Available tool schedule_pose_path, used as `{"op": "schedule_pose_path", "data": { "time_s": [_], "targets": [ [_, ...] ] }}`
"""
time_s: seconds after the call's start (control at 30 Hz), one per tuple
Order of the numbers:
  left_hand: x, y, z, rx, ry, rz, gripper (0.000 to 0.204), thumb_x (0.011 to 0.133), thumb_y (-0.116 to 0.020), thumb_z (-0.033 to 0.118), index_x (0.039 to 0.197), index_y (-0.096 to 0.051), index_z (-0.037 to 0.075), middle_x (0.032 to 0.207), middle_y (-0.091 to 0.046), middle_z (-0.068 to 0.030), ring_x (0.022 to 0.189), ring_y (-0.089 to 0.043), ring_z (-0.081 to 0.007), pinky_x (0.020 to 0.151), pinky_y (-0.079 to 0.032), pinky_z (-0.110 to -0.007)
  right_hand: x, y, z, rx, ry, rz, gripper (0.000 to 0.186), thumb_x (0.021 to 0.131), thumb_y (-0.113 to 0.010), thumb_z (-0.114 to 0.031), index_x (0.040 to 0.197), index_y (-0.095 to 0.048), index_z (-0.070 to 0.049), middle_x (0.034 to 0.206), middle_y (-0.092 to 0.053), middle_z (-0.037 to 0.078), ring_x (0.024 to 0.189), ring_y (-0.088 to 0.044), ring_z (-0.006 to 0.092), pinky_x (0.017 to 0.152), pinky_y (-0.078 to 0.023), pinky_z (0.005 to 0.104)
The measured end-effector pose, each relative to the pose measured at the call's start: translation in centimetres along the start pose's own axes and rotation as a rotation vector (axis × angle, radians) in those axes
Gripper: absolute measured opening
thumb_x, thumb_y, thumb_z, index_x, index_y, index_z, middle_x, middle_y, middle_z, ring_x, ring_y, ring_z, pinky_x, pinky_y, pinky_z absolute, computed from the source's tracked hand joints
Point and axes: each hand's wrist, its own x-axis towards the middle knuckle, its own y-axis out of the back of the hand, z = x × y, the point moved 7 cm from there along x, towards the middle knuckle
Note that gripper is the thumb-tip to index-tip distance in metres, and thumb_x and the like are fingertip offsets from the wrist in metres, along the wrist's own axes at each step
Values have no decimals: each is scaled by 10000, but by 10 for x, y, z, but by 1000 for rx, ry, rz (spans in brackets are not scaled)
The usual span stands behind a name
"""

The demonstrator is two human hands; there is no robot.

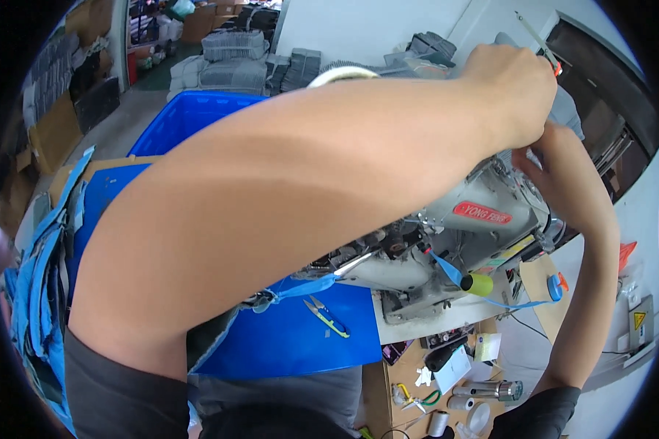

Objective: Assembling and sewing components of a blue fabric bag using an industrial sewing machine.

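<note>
Right hand [554, 155] is beside the sewing machine [482, 213].

The plain, dark-grey fabric left sleeve [124, 391] and blackish fabric right sleeve [543, 414] are short; both forearms [388, 139] are bare.

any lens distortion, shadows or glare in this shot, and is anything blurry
Head view: straight edges bow toward a black fisheye rim; head view: soft shading bands the left forearm; head view: bluish-white flare at the far left rim; head view: snips look fairly crisp, grey bundles behind somewhat softer.
</note>
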Motion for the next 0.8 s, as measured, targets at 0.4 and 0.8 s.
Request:
{"op": "schedule_pose_path", "data": {
  "time_s": [0.4, 0.8],
  "targets": [
    [-2, 3, 4, 11, -3, 2, 255, 719, -693, 150, 926, -711, 1, 878, -717, -203, 855, -712, -361, 775, -571, -432, -3, 2, -4, -32, -36, -56, 82, 780, -669, -1, 816, -603, 34, 890, -630, 206, 897, -614, 393, 802, -488, 427],
    [-1, 3, -3, -19, -10, 69, 222, 726, -675, 141, 902, -701, 10, 866, -713, -207, 857, -708, -366, 767, -563, -456, 1, -3, 10, -206, -224, -33, 81, 788, -661, -9, 846, -623, 33, 934, -635, 218, 929, -614, 396, 807, -484, 447]
  ]
}}
